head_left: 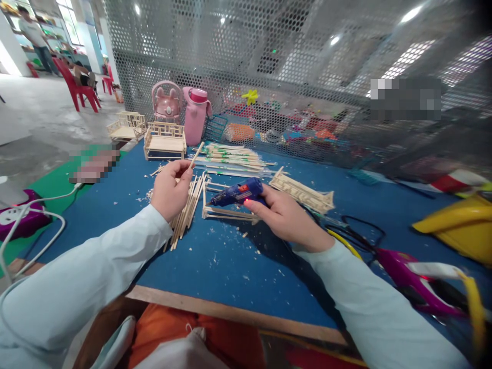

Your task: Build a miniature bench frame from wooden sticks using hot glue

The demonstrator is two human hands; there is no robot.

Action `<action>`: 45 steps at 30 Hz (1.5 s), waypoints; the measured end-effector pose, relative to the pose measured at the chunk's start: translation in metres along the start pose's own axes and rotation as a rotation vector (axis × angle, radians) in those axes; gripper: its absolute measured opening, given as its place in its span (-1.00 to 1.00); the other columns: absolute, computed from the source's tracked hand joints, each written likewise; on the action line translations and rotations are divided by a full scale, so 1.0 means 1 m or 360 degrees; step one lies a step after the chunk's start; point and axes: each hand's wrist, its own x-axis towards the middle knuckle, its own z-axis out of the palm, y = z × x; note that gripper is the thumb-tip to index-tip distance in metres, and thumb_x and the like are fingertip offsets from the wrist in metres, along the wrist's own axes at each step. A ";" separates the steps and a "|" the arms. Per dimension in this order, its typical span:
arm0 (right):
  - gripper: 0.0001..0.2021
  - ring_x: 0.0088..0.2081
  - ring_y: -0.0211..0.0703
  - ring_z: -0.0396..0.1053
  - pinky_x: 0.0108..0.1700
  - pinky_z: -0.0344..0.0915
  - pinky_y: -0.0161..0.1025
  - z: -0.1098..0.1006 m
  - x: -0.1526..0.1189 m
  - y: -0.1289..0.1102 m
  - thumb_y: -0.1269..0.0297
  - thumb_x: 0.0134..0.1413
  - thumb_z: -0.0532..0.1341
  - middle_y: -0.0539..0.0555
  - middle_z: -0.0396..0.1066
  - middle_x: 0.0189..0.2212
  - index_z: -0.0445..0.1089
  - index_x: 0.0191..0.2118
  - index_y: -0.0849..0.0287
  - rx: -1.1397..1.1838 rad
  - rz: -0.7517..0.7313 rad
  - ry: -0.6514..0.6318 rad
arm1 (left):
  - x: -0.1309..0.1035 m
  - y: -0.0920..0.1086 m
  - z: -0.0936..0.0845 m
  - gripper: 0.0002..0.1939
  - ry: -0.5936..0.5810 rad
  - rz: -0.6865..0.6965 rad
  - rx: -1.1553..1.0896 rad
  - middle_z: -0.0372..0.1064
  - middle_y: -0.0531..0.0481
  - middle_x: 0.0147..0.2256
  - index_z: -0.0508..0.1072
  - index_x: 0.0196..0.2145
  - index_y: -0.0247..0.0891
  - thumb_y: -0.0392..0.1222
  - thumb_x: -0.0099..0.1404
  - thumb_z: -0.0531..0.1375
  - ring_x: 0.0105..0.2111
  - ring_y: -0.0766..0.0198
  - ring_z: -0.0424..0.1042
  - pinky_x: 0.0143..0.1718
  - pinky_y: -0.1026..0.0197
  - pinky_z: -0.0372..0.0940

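My left hand (pixel 172 187) pinches a thin wooden stick (pixel 197 154) that points up and away. A blue glue gun (pixel 240 191) is gripped in my right hand (pixel 284 212), its nozzle close to the left corner of a small stick frame (pixel 226 212). Whether the nozzle touches the frame I cannot tell. Under and beside my left hand lies a bundle of loose sticks (pixel 188 218). Behind the glue gun, more sticks in green-printed wrappers (pixel 234 156) are piled. Right of them rests another stick-built piece (pixel 303 192).
Two small stick-built benches, a nearer bench (pixel 165 141) and a farther bench (pixel 126 128), stand at the back left beside a pink bottle (pixel 195 118). A perforated metal screen (pixel 230 56) rises behind the blue table (pixel 230 277). Purple power strips (pixel 407 279) and cables lie on both sides.
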 end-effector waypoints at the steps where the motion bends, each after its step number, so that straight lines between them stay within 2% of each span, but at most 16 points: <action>1: -0.76 -0.33 -0.12 0.32 -0.30 0.23 -0.23 0.000 0.000 0.000 0.22 0.10 0.03 0.08 0.41 -0.35 0.31 -0.19 0.22 -0.0001 0.0003 0.0008 | 0.000 0.000 0.000 -0.84 0.0001 0.0004 0.0004 0.37 -0.04 -0.34 0.38 -0.29 -0.29 -0.26 0.18 0.06 -0.32 0.29 0.33 -0.31 0.21 0.29; 10: -0.78 -0.28 -0.10 0.33 -0.22 0.25 -0.16 -0.006 -0.004 0.003 0.20 0.07 0.06 0.07 0.40 -0.32 0.32 -0.21 0.18 0.0194 0.0042 0.0006 | 0.001 0.000 -0.001 -0.89 0.0050 -0.0004 -0.0087 0.29 0.04 -0.44 0.32 -0.32 -0.26 -0.28 0.19 0.04 -0.45 0.36 0.27 -0.42 0.28 0.23; 13: -0.74 -0.18 -0.08 0.30 -0.10 0.21 -0.10 -0.001 -0.007 0.002 0.25 0.03 0.10 0.10 0.35 -0.22 0.21 -0.12 0.16 0.0255 0.0085 0.0181 | -0.005 0.012 -0.002 -0.99 0.0208 -0.0003 -0.0265 0.18 0.11 -0.51 0.24 -0.38 -0.22 -0.27 0.19 0.05 -0.54 0.41 0.18 -0.49 0.33 0.17; 15: -0.63 -0.08 -0.10 0.25 -0.02 0.16 -0.10 0.007 -0.010 -0.005 0.33 0.02 0.11 0.14 0.26 -0.10 0.06 -0.02 0.15 0.0366 0.0085 0.0334 | -0.015 0.026 -0.001 -0.89 0.0249 -0.0003 -0.0437 0.08 0.16 -0.57 0.17 -0.47 -0.21 -0.24 0.17 0.08 -0.60 0.44 0.11 -0.53 0.35 0.12; 16: -0.59 -0.07 -0.12 0.23 -0.01 0.15 -0.12 0.013 -0.012 -0.010 0.38 0.01 0.09 0.15 0.22 -0.07 0.00 0.00 0.14 0.0440 0.0092 0.0365 | -0.022 0.034 0.000 -0.82 0.0185 -0.0011 -0.0488 0.05 0.17 -0.59 0.13 -0.54 -0.22 -0.22 0.17 0.08 -0.62 0.45 0.07 -0.55 0.35 0.09; 18: -0.62 -0.11 -0.16 0.25 -0.04 0.18 -0.15 0.025 -0.013 -0.025 0.42 0.02 0.06 0.16 0.19 -0.09 -0.02 -0.02 0.15 0.0536 0.0155 0.0508 | -0.037 0.046 0.006 -0.73 -0.0121 -0.0117 -0.0453 0.01 0.17 -0.66 0.13 -0.61 -0.24 -0.17 0.20 0.05 -0.64 0.43 0.05 -0.58 0.34 0.05; 20: -0.65 -0.19 -0.18 0.27 -0.11 0.23 -0.18 0.034 -0.013 -0.040 0.43 0.01 0.06 0.13 0.22 -0.15 0.00 -0.06 0.14 0.0574 0.0228 0.0641 | -0.050 0.054 0.011 -0.73 -0.0329 -0.0242 -0.0421 -0.01 0.17 -0.68 0.18 -0.58 -0.24 -0.10 0.22 0.03 -0.66 0.43 0.02 -0.60 0.33 0.01; 22: -0.67 -0.20 -0.18 0.27 -0.13 0.23 -0.19 0.034 -0.011 -0.046 0.44 0.00 0.06 0.10 0.25 -0.19 0.04 -0.08 0.13 0.0549 0.0216 0.0648 | -0.059 0.055 0.016 -0.72 -0.0443 -0.0208 -0.0335 0.01 0.16 -0.66 0.21 -0.56 -0.25 -0.06 0.23 0.02 -0.64 0.42 0.03 -0.59 0.32 0.01; 25: -0.66 -0.16 -0.15 0.26 -0.11 0.21 -0.17 0.012 -0.009 -0.029 0.48 -0.07 0.08 0.10 0.28 -0.18 0.11 -0.10 0.14 0.0269 0.0224 0.0704 | -0.062 0.053 0.016 -0.70 -0.0497 -0.0001 -0.0135 0.06 0.12 -0.61 0.22 -0.57 -0.26 -0.08 0.25 -0.01 -0.58 0.39 0.07 -0.53 0.29 0.02; 28: -0.65 -0.08 -0.05 0.22 -0.06 0.15 -0.11 -0.026 -0.012 0.019 0.52 -0.09 0.05 0.18 0.26 -0.13 0.17 -0.10 0.20 -0.0349 0.0404 0.0752 | -0.059 0.050 0.013 -0.70 -0.0469 0.0081 -0.0048 0.09 0.10 -0.59 0.25 -0.55 -0.26 -0.11 0.27 -0.04 -0.55 0.37 0.10 -0.49 0.28 0.03; 30: -0.68 -0.11 0.02 0.25 -0.15 0.17 -0.09 -0.048 -0.017 0.055 0.48 -0.05 0.03 0.24 0.28 -0.16 0.21 -0.10 0.23 -0.0772 0.0773 0.0646 | -0.058 0.049 0.011 -0.70 -0.0465 0.0084 -0.0027 0.08 0.10 -0.59 0.25 -0.55 -0.26 -0.12 0.28 -0.05 -0.56 0.37 0.09 -0.49 0.28 0.03; 32: -0.66 -0.14 0.08 0.28 -0.22 0.18 -0.08 -0.063 -0.024 0.084 0.44 -0.02 0.02 0.27 0.29 -0.16 0.20 -0.05 0.23 -0.1100 0.1091 0.0363 | -0.057 0.049 0.012 -0.70 -0.0497 0.0085 -0.0022 0.07 0.10 -0.59 0.24 -0.55 -0.25 -0.12 0.28 -0.06 -0.56 0.36 0.09 -0.49 0.28 0.03; 35: -0.69 -0.18 0.07 0.32 -0.28 0.19 -0.12 -0.075 -0.030 0.108 0.37 -0.03 0.06 0.28 0.33 -0.18 0.26 -0.09 0.23 -0.1218 0.1222 0.0006 | -0.058 0.048 0.014 -0.70 -0.0551 0.0099 -0.0020 0.06 0.10 -0.59 0.23 -0.56 -0.25 -0.11 0.28 -0.06 -0.56 0.36 0.09 -0.51 0.29 0.02; 40: -0.65 -0.15 0.15 0.32 -0.24 0.18 -0.06 -0.079 -0.015 0.103 0.39 -0.06 0.08 0.35 0.35 -0.17 0.29 -0.08 0.27 -0.1248 0.1145 -0.0068 | -0.061 0.048 0.016 -0.69 -0.0607 0.0112 -0.0003 0.04 0.11 -0.60 0.20 -0.58 -0.25 -0.12 0.27 -0.06 -0.56 0.37 0.07 -0.51 0.30 0.01; 43: -0.60 -0.01 0.07 0.22 -0.09 0.13 -0.12 -0.065 0.017 0.093 0.45 0.02 0.01 0.32 0.27 -0.03 0.21 0.02 0.25 -0.1207 0.0861 -0.0095 | -0.062 0.048 0.018 -0.69 -0.0641 0.0104 -0.0025 0.03 0.11 -0.60 0.17 -0.60 -0.25 -0.13 0.27 -0.06 -0.56 0.37 0.06 -0.51 0.30 0.00; 45: -0.68 -0.01 -0.06 0.24 -0.06 0.12 -0.23 -0.046 0.043 0.092 0.45 0.05 0.01 0.21 0.32 -0.05 0.30 -0.06 0.17 -0.1105 0.0653 -0.0239 | -0.062 0.048 0.019 -0.69 -0.0672 0.0085 -0.0031 0.01 0.11 -0.61 0.15 -0.60 -0.25 -0.13 0.27 -0.05 -0.56 0.37 0.06 -0.51 0.30 0.00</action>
